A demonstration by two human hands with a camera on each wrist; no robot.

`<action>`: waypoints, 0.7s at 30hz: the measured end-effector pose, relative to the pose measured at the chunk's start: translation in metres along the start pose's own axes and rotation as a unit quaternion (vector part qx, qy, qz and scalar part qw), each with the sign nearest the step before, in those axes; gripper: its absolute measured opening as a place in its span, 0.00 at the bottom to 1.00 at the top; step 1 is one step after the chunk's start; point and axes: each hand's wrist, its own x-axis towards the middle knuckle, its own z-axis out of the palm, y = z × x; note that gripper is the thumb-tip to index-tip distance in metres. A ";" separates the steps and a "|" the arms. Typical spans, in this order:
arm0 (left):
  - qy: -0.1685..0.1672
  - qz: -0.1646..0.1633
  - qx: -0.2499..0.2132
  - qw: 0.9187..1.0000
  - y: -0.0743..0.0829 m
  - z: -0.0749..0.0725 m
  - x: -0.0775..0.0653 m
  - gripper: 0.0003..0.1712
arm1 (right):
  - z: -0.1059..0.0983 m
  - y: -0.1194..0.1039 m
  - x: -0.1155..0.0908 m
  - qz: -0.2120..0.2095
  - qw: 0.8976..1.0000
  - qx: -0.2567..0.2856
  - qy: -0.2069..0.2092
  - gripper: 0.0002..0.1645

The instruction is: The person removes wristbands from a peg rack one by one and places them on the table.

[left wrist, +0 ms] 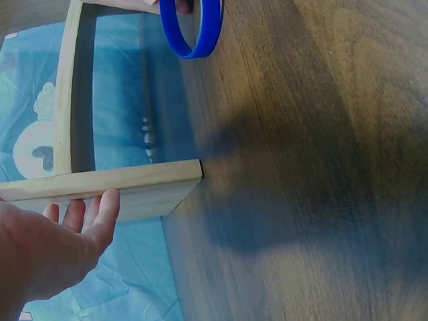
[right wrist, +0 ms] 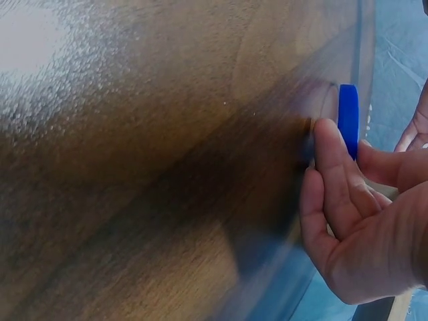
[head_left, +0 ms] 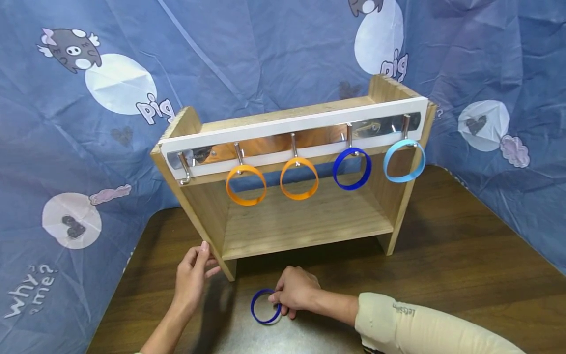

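Observation:
My right hand (head_left: 297,290) pinches a dark blue ring (head_left: 253,310) between thumb and fingers, low over the table in front of the shelf. In the right wrist view the blue ring (right wrist: 348,117) appears edge-on at the fingertips. My left hand (head_left: 193,270) touches the lower left side panel of the wooden shelf (head_left: 305,211), its thumb at the front edge. The left wrist view shows that hand's fingers (left wrist: 107,212) against the panel's outer face. Two orange rings (head_left: 228,189), a dark blue ring (head_left: 336,172) and a light blue ring (head_left: 386,164) hang on the shelf's hooks.
A white rail (head_left: 283,117) with a shiny metal strip carries the hooks along the shelf's upper front. The leftmost hook (head_left: 184,169) is bare. The shelf stands on a brown wooden table (head_left: 477,255), with a printed blue cloth (head_left: 274,49) behind it.

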 end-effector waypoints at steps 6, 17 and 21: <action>-0.002 0.001 0.004 1.000 -0.001 -0.001 0.000 0.26 | -0.001 0.000 0.000 0.001 1.000 -0.003 0.007 0.07; -0.002 0.005 0.008 1.000 0.000 0.000 0.000 0.26 | -0.010 0.004 -0.003 -0.002 1.000 -0.017 0.020 0.09; -0.001 0.006 0.002 1.000 0.000 0.000 0.000 0.26 | -0.012 0.005 -0.003 -0.005 1.000 -0.011 0.019 0.09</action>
